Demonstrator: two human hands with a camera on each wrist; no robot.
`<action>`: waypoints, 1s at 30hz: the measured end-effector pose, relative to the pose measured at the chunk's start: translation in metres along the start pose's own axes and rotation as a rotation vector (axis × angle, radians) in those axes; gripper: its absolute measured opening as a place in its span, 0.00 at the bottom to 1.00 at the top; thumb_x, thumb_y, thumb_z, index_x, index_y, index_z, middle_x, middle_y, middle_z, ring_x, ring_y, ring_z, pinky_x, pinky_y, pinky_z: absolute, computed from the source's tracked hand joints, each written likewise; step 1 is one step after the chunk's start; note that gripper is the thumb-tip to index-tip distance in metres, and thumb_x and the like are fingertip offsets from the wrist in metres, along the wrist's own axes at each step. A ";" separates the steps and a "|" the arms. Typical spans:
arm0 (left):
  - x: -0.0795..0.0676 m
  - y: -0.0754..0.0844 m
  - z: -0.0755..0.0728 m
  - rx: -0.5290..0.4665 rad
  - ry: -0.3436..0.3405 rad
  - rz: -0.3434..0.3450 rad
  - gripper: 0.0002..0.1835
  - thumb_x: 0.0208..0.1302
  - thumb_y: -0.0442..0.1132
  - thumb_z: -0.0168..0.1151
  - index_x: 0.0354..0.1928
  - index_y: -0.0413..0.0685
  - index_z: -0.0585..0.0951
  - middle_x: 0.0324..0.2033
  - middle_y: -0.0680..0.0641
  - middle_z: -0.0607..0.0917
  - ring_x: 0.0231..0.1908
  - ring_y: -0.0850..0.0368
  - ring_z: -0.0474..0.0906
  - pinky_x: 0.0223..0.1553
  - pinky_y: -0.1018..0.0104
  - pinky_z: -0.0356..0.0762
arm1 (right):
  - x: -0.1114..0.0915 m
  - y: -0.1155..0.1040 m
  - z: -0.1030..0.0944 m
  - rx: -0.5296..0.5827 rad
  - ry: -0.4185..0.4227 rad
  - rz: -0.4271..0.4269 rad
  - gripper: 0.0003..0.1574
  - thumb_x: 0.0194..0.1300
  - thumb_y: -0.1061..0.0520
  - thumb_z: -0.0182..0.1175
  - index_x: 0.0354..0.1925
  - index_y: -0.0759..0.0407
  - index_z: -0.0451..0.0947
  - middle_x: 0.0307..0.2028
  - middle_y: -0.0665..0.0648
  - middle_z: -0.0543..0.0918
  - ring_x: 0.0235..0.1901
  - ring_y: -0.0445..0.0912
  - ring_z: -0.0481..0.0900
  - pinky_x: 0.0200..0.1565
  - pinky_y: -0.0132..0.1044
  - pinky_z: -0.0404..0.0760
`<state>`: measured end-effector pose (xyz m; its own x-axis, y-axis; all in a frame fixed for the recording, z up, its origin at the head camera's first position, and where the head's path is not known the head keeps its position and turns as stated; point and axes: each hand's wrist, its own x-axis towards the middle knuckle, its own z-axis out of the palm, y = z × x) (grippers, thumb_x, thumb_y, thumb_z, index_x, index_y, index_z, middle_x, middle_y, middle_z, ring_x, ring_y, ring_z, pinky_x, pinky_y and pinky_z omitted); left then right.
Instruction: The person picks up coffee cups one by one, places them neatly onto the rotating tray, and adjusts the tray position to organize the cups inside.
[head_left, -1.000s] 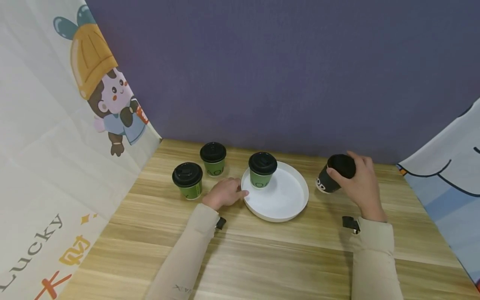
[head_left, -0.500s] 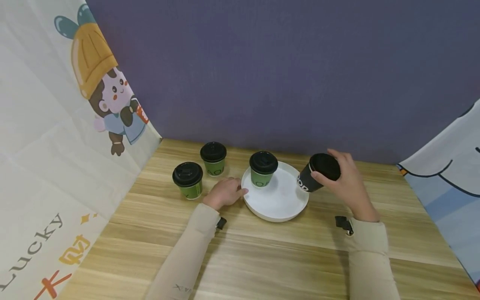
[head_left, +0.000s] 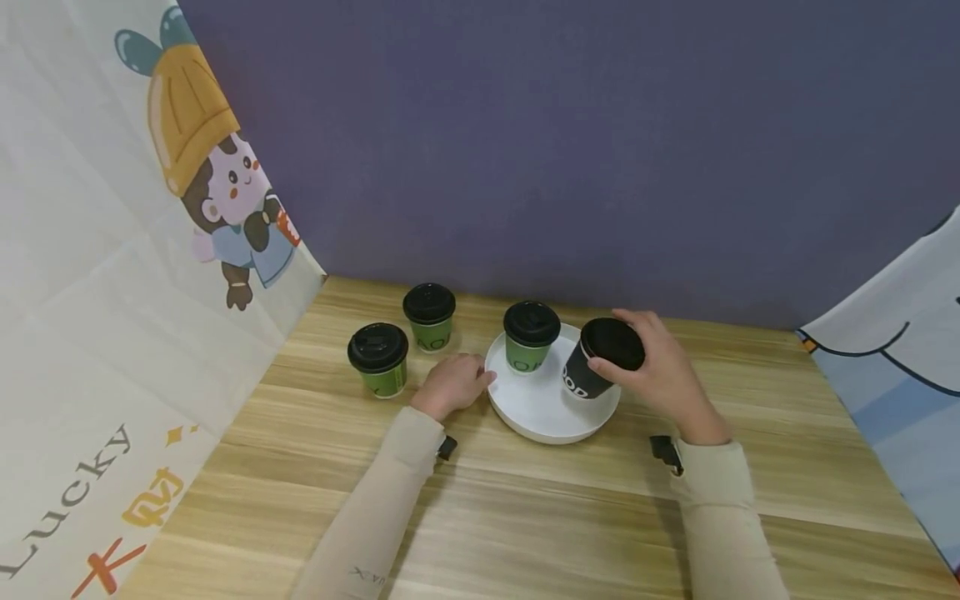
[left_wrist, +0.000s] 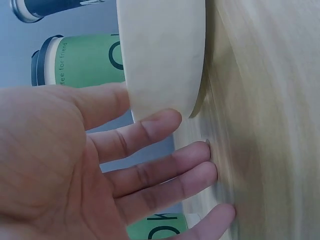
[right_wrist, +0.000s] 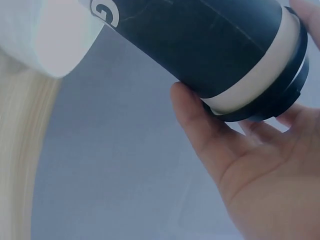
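A white round tray (head_left: 551, 421) stands on the wooden table. A green paper cup (head_left: 527, 354) with a black lid is upright on its left half. My left hand (head_left: 452, 386) holds the tray's left rim, its thumb reaching over the edge and its index finger against the outer wall (left_wrist: 165, 55); the other fingers spread loosely below. My right hand (head_left: 660, 375) grips a black paper cup (head_left: 583, 371) with a black lid near its top, thumb and fingers around the lid end. That cup leans over the tray's right half, its base low over the tray.
To the left of the tray two more green lidded cups stand on the table, one nearer (head_left: 386, 379) and one farther back (head_left: 432, 333). A dark blue panel (head_left: 562, 150) rises behind the table. A printed white cloth (head_left: 90, 275) hangs at the left.
My right hand has carried the black cup leftward from beside the tray to above its right half. My left hand has stayed at the tray's rim.
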<state>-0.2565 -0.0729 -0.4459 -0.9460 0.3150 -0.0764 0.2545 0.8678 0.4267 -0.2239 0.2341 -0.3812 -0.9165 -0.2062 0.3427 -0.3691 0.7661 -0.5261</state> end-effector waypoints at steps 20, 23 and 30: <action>0.005 0.001 -0.002 -0.038 -0.037 0.016 0.19 0.65 0.61 0.57 0.32 0.53 0.78 0.27 0.53 0.81 0.30 0.56 0.75 0.33 0.63 0.72 | 0.003 -0.021 0.013 -0.030 -0.074 -0.063 0.52 0.47 0.28 0.69 0.65 0.44 0.66 0.60 0.50 0.71 0.54 0.51 0.75 0.51 0.53 0.76; 0.004 0.000 -0.005 -0.053 -0.090 0.039 0.24 0.57 0.65 0.62 0.39 0.53 0.80 0.34 0.54 0.82 0.36 0.57 0.77 0.39 0.62 0.75 | 0.004 -0.023 0.015 -0.040 -0.092 -0.066 0.53 0.47 0.27 0.67 0.67 0.43 0.64 0.61 0.50 0.70 0.55 0.51 0.75 0.51 0.54 0.76; 0.004 0.001 -0.007 -0.073 -0.125 0.098 0.28 0.50 0.65 0.68 0.48 0.56 0.81 0.39 0.56 0.83 0.43 0.57 0.76 0.48 0.61 0.74 | 0.006 -0.028 0.020 -0.047 -0.111 -0.113 0.53 0.47 0.26 0.67 0.67 0.42 0.64 0.60 0.48 0.70 0.54 0.49 0.76 0.51 0.52 0.77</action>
<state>-0.2615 -0.0729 -0.4396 -0.8836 0.4465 -0.1411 0.3252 0.8019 0.5013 -0.2225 0.1995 -0.3802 -0.8820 -0.3564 0.3082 -0.4654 0.7615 -0.4512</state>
